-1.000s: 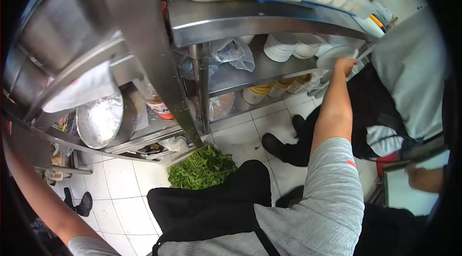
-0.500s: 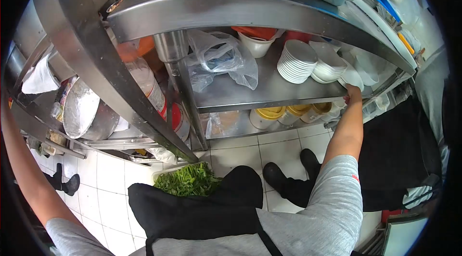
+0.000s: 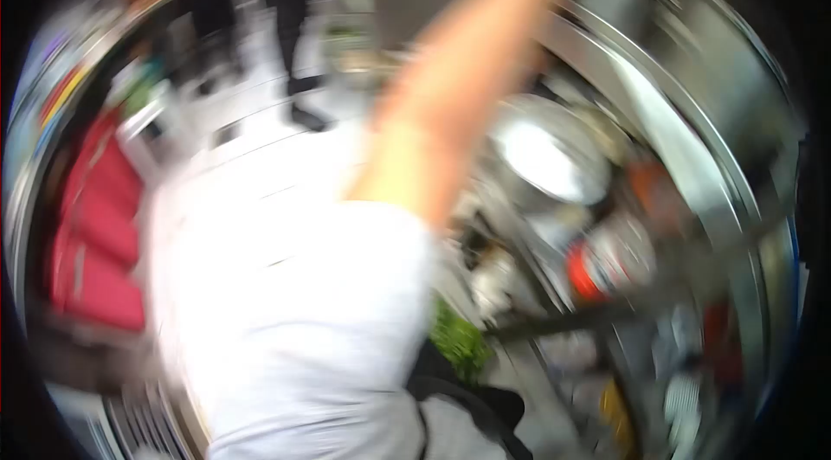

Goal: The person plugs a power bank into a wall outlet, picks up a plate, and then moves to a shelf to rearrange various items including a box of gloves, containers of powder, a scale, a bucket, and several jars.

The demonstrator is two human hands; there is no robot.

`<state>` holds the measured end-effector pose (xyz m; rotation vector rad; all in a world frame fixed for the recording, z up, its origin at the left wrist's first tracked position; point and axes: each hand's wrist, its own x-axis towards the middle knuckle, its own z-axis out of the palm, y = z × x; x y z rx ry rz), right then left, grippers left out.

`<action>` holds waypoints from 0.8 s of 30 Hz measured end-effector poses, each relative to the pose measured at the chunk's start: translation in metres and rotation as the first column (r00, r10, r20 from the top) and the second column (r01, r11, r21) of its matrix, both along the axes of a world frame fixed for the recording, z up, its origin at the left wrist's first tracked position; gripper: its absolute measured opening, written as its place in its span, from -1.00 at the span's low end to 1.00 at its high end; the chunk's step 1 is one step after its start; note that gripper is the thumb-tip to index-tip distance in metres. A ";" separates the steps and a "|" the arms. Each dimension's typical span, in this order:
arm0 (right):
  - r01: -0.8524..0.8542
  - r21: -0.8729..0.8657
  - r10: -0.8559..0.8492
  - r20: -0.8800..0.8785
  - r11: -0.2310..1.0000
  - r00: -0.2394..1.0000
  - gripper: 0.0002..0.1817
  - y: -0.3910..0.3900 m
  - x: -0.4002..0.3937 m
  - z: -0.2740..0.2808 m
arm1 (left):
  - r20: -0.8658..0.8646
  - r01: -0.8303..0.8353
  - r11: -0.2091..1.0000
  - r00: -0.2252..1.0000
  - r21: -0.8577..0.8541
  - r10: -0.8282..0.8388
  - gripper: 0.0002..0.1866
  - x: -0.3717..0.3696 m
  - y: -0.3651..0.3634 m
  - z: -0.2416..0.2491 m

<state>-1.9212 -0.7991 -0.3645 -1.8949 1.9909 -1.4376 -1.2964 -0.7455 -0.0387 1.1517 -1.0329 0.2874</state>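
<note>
Motion blur smears the whole head view. My left arm stretches up from the grey sleeve to the top edge, where it is cut off, so my left hand is out of sight beyond the frame. The forearm passes left of a round metal lid or pan (image 3: pixel 554 153) on the steel shelving. My right hand does not show. Green leafy vegetables (image 3: pixel 459 340) lie on the floor beside my black apron. A blurred stack of white bowls (image 3: pixel 684 408) is at the lower right.
Other people's dark-clad legs (image 3: pixel 290 19) stand at the upper left on the white tiled floor (image 3: pixel 251 157). A red padded object (image 3: pixel 99 226) is at far left. Steel counter edges (image 3: pixel 684 122) curve along the right, above a red-banded container (image 3: pixel 589 274).
The view has swung left, moving the bowls and greens rightward and bringing the red object into sight. My left arm now crosses the centre; my right hand has left view.
</note>
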 end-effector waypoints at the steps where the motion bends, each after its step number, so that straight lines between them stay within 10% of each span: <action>1: -0.163 0.047 0.161 0.041 0.985 0.986 -0.56 0.013 0.070 0.005 | -0.021 0.005 1.000 1.000 -0.017 -0.006 -0.33 0.005 -0.014 0.001; 6: -0.647 0.502 0.680 0.149 0.574 0.718 -0.58 0.107 0.292 0.011 | -0.077 0.104 0.995 0.992 -0.005 -0.105 -0.23 0.034 -0.058 -0.010; 11: -0.583 0.807 0.835 0.258 0.090 0.486 -0.60 0.162 0.380 0.026 | -0.049 0.391 0.855 0.916 0.341 -0.399 -0.22 0.041 0.001 -0.033; 13: -0.519 0.854 0.853 0.281 -0.013 0.441 -0.61 0.174 0.402 0.041 | 0.111 0.219 0.825 0.941 0.521 -0.320 -0.27 0.072 0.043 -0.082; 15: -0.465 0.882 0.859 0.294 -0.076 0.419 -0.61 0.184 0.423 0.056 | -0.212 0.413 0.540 0.893 0.734 -0.396 -0.38 0.114 0.124 -0.125; 18: -0.414 0.905 0.863 0.287 -0.102 0.416 -0.62 0.189 0.472 0.079 | -0.284 0.339 0.347 0.938 0.874 -0.201 -0.55 0.154 0.295 -0.311; 19: -0.411 0.906 0.861 0.284 -0.098 0.421 -0.62 0.188 0.491 0.086 | -0.331 0.330 -0.143 0.943 0.933 0.020 -0.48 0.151 0.374 -0.296; 24: -0.394 0.902 0.872 0.331 -0.180 0.361 -0.57 0.165 0.570 0.079 | -0.217 0.463 -0.217 0.716 0.859 0.664 -0.55 0.100 0.706 -0.278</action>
